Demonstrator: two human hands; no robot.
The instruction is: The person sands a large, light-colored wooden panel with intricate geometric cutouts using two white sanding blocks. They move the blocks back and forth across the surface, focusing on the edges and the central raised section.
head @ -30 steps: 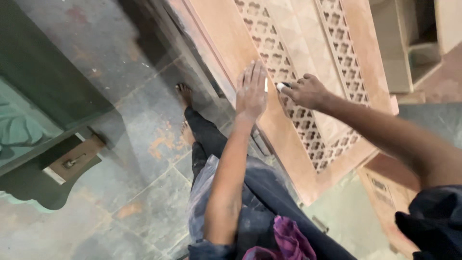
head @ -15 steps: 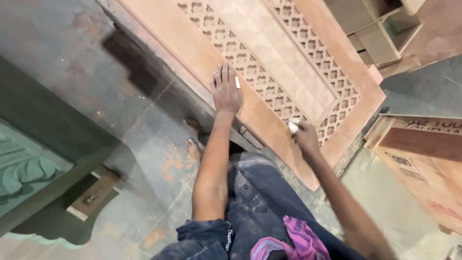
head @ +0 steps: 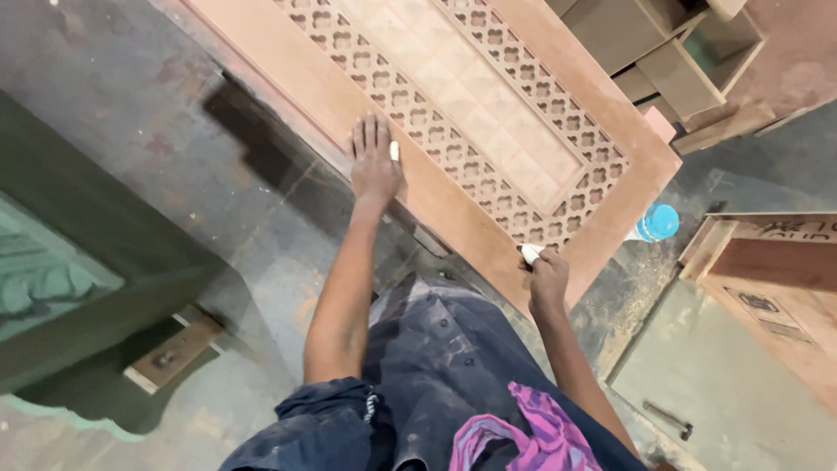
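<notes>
Left hand lying flat, fingers spread, palm pressing wooden door panel frame beside lattice strip. Right hand closing fist around small white block, block tip touching panel's near edge. Blue-capped bottle standing beyond right fist.

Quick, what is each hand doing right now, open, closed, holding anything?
Left hand: open, flat on the carved wooden door panel.
Right hand: closed on a small white object at the panel's frame.
</notes>
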